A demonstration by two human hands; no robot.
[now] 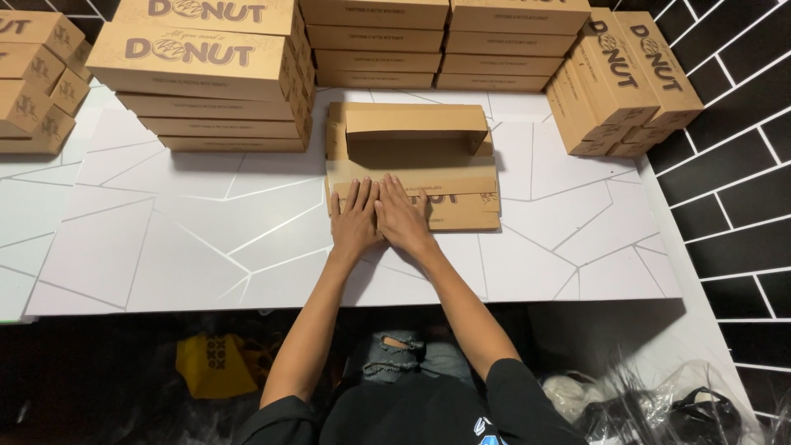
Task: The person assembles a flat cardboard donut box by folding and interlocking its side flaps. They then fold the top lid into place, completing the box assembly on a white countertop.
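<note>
Cardboard box (416, 156), brown and half folded, lies flat in the middle of the white desk (165, 231). Both hands press down on its near flap, side by side and touching. The left hand (356, 221) and the right hand (401, 218) lie flat, with fingers (362, 194) stretched out and close together, pinching nothing. Tall piles of finished boxes (206, 74) stand behind it, and more stand at the right (622, 78).

A brown cardboard box (416, 165), half-folded, lies flat on the white tabletop (165, 239) just beyond its near edge. Its back wall stands upright with a flap bent forward; the printed front panel lies flat.
</note>
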